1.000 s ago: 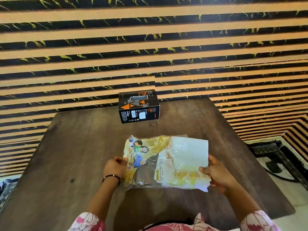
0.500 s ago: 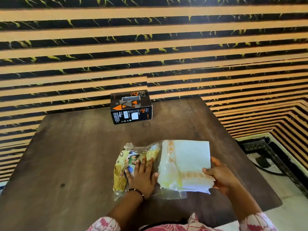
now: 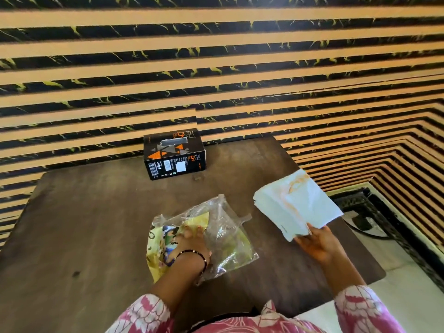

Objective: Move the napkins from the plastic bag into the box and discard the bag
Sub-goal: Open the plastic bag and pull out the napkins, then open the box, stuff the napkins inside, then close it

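The right hand [image 3: 318, 246] pinches the freed napkins [image 3: 298, 205] by one corner, left hand [image 3: 192, 243] flat on the emptied plastic bag [image 3: 225, 236]; square the fanning stack before feeding the box [image 3: 174, 156] slot ahead.

The person is wearing a pink garment with a white leafy print, its sleeves [image 3: 367, 311] ending partway down the forearms. A thin black beaded bracelet [image 3: 194, 257] is circling the left wrist, just behind the left hand [image 3: 189, 241].

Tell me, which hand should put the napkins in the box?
Probably the right hand: it already holds the napkins, clear of the bag. The left hand is flat on the bag. The box sits farther back.
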Tool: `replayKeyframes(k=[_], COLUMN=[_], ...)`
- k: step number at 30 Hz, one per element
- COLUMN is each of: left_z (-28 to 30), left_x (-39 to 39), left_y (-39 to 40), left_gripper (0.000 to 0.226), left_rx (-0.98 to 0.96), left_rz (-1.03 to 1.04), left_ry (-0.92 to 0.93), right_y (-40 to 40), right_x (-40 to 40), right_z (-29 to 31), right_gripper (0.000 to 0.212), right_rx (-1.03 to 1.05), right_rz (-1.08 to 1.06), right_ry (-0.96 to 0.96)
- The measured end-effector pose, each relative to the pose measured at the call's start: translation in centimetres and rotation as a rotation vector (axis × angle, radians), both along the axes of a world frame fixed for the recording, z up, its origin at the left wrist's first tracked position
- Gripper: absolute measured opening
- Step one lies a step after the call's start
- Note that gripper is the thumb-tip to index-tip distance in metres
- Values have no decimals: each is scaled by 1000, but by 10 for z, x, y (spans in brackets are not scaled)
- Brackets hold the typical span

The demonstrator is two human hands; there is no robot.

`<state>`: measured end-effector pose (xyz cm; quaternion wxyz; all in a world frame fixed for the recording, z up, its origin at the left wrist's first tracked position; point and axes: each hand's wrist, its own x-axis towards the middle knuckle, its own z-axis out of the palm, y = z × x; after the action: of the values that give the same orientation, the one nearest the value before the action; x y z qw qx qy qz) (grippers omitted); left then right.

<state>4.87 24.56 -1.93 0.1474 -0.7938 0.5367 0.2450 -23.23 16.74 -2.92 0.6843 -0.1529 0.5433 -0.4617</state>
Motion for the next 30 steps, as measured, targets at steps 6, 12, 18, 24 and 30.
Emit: replayKeyframes(k=[6, 12, 18, 24, 30], left_z=[5, -11, -16, -27, -40], left_x=[-7, 15, 48, 58, 82], left_y=[2, 0, 18, 42, 92], left_gripper=[69, 74, 62, 60, 79], left_rx=[28, -63, -297, -170, -317], left_rz=[110, 99, -111, 64, 193], left_ry=[-88, 36, -43, -78, 112], right_y=[2, 25, 42, 52, 45], right_x=[18, 18, 67, 143, 198], right_z=[-5, -3, 8, 14, -7], right_gripper=[37, 46, 25, 33, 61], right_rx=[12, 190, -56, -643, -905], right_rz=[-69, 293, 577, 1184, 1564], right_ry=[74, 174, 272, 873, 1193])
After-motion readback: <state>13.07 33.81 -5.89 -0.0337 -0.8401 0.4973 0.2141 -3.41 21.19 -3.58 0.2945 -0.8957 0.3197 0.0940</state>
